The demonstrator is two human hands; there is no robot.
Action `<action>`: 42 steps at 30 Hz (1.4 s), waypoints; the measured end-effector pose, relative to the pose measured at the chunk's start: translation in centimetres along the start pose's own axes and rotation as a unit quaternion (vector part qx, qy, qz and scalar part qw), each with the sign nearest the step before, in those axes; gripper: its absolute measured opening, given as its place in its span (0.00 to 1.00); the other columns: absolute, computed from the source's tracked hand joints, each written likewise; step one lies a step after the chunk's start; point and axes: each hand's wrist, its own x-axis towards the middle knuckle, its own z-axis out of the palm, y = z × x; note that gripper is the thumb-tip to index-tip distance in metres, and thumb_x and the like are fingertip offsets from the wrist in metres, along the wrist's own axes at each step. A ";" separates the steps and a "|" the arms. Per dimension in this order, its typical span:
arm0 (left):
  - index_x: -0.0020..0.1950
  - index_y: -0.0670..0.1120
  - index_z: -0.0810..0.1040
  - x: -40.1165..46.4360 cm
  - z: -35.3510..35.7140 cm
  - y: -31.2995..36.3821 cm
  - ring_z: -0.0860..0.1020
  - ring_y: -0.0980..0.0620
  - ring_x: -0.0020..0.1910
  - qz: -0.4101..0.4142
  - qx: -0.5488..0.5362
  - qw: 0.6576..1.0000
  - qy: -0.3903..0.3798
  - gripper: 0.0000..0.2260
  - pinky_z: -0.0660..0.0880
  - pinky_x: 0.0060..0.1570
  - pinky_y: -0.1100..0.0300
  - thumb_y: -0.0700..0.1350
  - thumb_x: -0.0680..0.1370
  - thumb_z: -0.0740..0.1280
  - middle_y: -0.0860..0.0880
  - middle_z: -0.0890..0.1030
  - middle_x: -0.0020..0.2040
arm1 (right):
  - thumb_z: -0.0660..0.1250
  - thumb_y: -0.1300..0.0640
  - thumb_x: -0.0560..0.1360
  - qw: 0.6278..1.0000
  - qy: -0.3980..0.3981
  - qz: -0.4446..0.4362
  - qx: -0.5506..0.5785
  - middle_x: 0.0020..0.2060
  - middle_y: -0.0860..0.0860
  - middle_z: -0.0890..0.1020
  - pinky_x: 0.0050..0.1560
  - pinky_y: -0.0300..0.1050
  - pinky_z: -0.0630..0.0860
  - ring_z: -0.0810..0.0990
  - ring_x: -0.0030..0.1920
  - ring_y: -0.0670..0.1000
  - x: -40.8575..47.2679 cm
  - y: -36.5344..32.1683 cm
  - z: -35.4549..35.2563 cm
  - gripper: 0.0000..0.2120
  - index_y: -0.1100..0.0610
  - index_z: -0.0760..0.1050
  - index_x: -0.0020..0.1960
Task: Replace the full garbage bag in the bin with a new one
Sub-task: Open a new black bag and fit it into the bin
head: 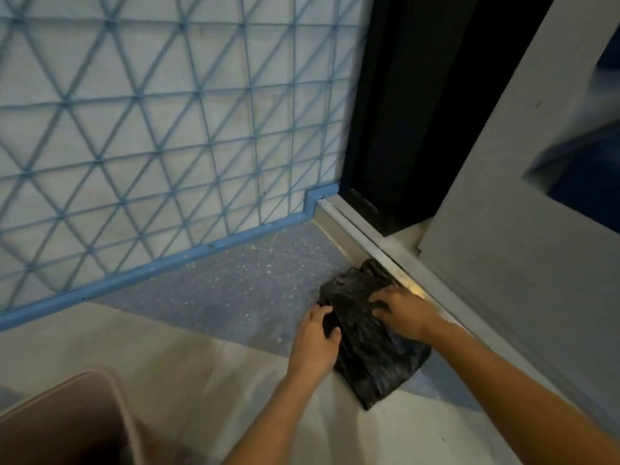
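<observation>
Black garbage bag (pixel 372 344), under both hands (pixel 315 337), has blurred folds; bin (pixel 67 421) cropped.

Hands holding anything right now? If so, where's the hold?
Both are on the black garbage bag lying on the floor. The left hand grips its left edge; the right hand presses on its upper part near the knotted end.

Black garbage bag (pixel 372 350), blue triangle-lattice wall (pixel 151 112), speckled grey-blue floor (pixel 241 283), brownish-pink bin (pixel 67 417).
</observation>
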 end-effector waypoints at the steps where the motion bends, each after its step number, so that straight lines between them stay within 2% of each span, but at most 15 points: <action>1: 0.68 0.47 0.70 0.9 2.0 -0.5 0.68 0.49 0.69 -0.018 0.003 1.000 -0.012 0.19 0.63 0.69 0.60 0.43 0.77 0.64 0.45 0.69 0.70 | 0.62 0.49 0.77 1.000 -0.004 0.013 0.017 0.66 0.54 0.72 0.66 0.47 0.68 0.70 0.66 0.56 0.8 1.8 1.2 0.18 0.51 0.71 0.66; 4: 0.67 0.47 0.71 2.9 7.3 -2.1 0.69 0.49 0.68 -0.056 0.024 0.998 -0.035 0.17 0.64 0.66 0.62 0.43 0.78 0.63 0.47 0.68 0.70 | 0.64 0.51 0.76 0.997 -0.011 0.046 0.057 0.69 0.54 0.68 0.68 0.47 0.66 0.68 0.68 0.56 3.0 6.1 5.1 0.18 0.52 0.71 0.66; 8: 0.70 0.50 0.69 4.5 12.4 -3.9 0.62 0.50 0.73 -0.068 0.075 0.991 -0.082 0.19 0.59 0.72 0.60 0.46 0.78 0.62 0.48 0.60 0.75 | 0.65 0.53 0.75 0.992 -0.003 0.090 0.091 0.73 0.54 0.62 0.69 0.52 0.65 0.63 0.71 0.59 5.3 9.5 9.5 0.20 0.50 0.69 0.67; 11: 0.72 0.49 0.64 5.6 14.9 -4.7 0.59 0.48 0.74 -0.111 0.067 0.985 -0.117 0.24 0.57 0.72 0.61 0.49 0.77 0.63 0.47 0.55 0.76 | 0.65 0.51 0.75 0.985 0.002 0.127 0.116 0.73 0.55 0.60 0.70 0.54 0.64 0.59 0.73 0.60 6.3 10.6 11.9 0.29 0.51 0.59 0.73; 15: 0.73 0.47 0.61 6.3 16.9 -6.1 0.62 0.48 0.73 -0.160 0.053 0.981 -0.091 0.26 0.58 0.71 0.62 0.49 0.77 0.64 0.46 0.55 0.75 | 0.65 0.46 0.75 0.977 0.005 0.163 0.136 0.74 0.55 0.58 0.70 0.56 0.63 0.56 0.74 0.60 7.0 11.1 14.8 0.38 0.54 0.48 0.76; 20: 0.66 0.42 0.70 5.9 16.9 -7.5 0.73 0.45 0.63 -0.171 -0.042 0.984 0.015 0.20 0.63 0.67 0.62 0.37 0.74 0.68 0.44 0.66 0.64 | 0.59 0.50 0.78 0.981 0.022 0.166 0.098 0.67 0.55 0.71 0.68 0.56 0.65 0.67 0.68 0.58 6.2 10.6 17.5 0.20 0.56 0.65 0.68; 23: 0.61 0.42 0.69 5.7 15.9 -7.8 0.77 0.43 0.49 -0.227 -0.217 0.941 0.123 0.21 0.73 0.57 0.53 0.29 0.71 0.69 0.41 0.68 0.59 | 0.61 0.54 0.77 0.978 0.087 0.130 0.136 0.60 0.56 0.75 0.62 0.53 0.69 0.71 0.62 0.58 5.4 9.2 17.9 0.14 0.56 0.74 0.61; 25: 0.60 0.46 0.64 5.1 14.5 -7.4 0.76 0.47 0.42 -0.277 -0.320 0.895 0.139 0.22 0.74 0.46 0.52 0.33 0.72 0.70 0.41 0.71 0.59 | 0.64 0.57 0.76 0.966 0.130 0.093 0.204 0.55 0.55 0.76 0.58 0.47 0.71 0.73 0.58 0.56 4.5 7.5 17.2 0.12 0.59 0.76 0.59; 27: 0.60 0.49 0.62 4.5 12.5 -6.5 0.76 0.48 0.38 -0.336 -0.405 0.844 0.102 0.20 0.73 0.39 0.55 0.42 0.74 0.70 0.43 0.75 0.57 | 0.64 0.60 0.76 0.947 0.153 0.051 0.276 0.55 0.52 0.76 0.57 0.36 0.68 0.74 0.56 0.50 3.3 5.4 15.6 0.12 0.59 0.76 0.59; 29: 0.61 0.50 0.68 4.0 10.4 -6.1 0.76 0.50 0.35 -0.360 -0.417 0.833 0.047 0.19 0.72 0.36 0.58 0.51 0.74 0.70 0.46 0.79 0.50 | 0.65 0.61 0.76 0.939 0.151 0.006 0.310 0.55 0.47 0.76 0.57 0.30 0.66 0.73 0.56 0.44 1.8 3.0 13.7 0.14 0.57 0.76 0.61; 31: 0.59 0.48 0.74 3.2 8.4 -6.0 0.76 0.51 0.35 -0.350 -0.418 0.838 0.015 0.16 0.74 0.39 0.58 0.52 0.74 0.69 0.48 0.80 0.44 | 0.66 0.61 0.76 0.932 0.120 -0.034 0.340 0.56 0.43 0.78 0.59 0.29 0.68 0.75 0.57 0.39 0.1 0.6 12.0 0.14 0.54 0.76 0.61; 33: 0.58 0.45 0.77 2.5 6.6 -6.3 0.80 0.47 0.44 -0.318 -0.437 0.841 0.020 0.13 0.77 0.51 0.52 0.47 0.74 0.69 0.47 0.82 0.47 | 0.67 0.62 0.75 0.921 0.091 -0.066 0.373 0.55 0.41 0.80 0.60 0.29 0.70 0.75 0.57 0.33 -1.7 -1.8 10.7 0.15 0.47 0.76 0.57; 35: 0.57 0.43 0.80 1.6 4.2 -6.4 0.81 0.44 0.49 -0.273 -0.451 0.848 0.048 0.13 0.76 0.57 0.47 0.41 0.73 0.70 0.44 0.84 0.48 | 0.68 0.62 0.74 0.922 0.075 -0.079 0.371 0.53 0.39 0.80 0.57 0.26 0.69 0.74 0.56 0.30 -3.4 -3.8 9.4 0.16 0.43 0.75 0.54; 39: 0.51 0.47 0.81 -0.4 -1.3 -5.1 0.81 0.43 0.51 -0.189 -0.472 0.859 0.055 0.11 0.76 0.56 0.46 0.35 0.72 0.70 0.46 0.85 0.47 | 0.69 0.59 0.73 0.949 0.022 -0.084 0.303 0.47 0.37 0.77 0.48 0.23 0.67 0.74 0.47 0.29 -6.4 -6.3 5.8 0.21 0.31 0.71 0.45; 42: 0.56 0.41 0.79 -2.6 -5.9 -1.2 0.82 0.42 0.50 -0.145 -0.483 0.862 0.050 0.18 0.79 0.50 0.49 0.36 0.66 0.73 0.43 0.85 0.48 | 0.67 0.49 0.73 0.955 0.020 -0.067 0.288 0.54 0.34 0.75 0.51 0.18 0.63 0.72 0.54 0.32 -8.9 -8.3 1.3 0.24 0.17 0.65 0.46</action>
